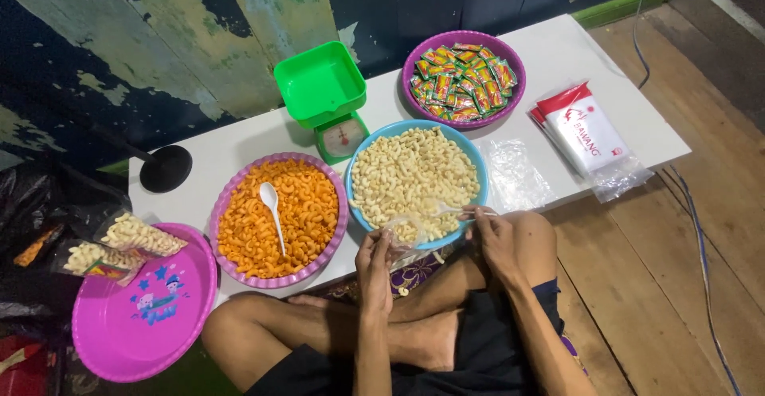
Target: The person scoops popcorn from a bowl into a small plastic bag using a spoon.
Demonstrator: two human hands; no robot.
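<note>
The left hand point(373, 259) pinches a small clear plastic bag point(401, 230) and holds its mouth open at the near rim of the round blue plastic bowl of pale puffed snacks point(476, 155). The bag is thin and hard to see, so its shape may be a little off. The right hand point(492, 235) holds a clear plastic spoon point(443, 209) with closed fingers. The spoon lies flat and long from right to left, with its scoop end pointing at the bag.

The blue bowl hangs a bit over the near edge of the low white table point(558, 49), just above the crossed legs. Its left side touches the purple scalloped bowl of orange curly snacks point(225, 205), with a white plastic spoon point(272, 209) in it. Behind them stands a green kitchen scale point(325, 93). To the right of the blue bowl there is bare table with a flat clear plastic sheet point(516, 174). A pink round tray point(119, 340) sits to the left by the knee.
</note>
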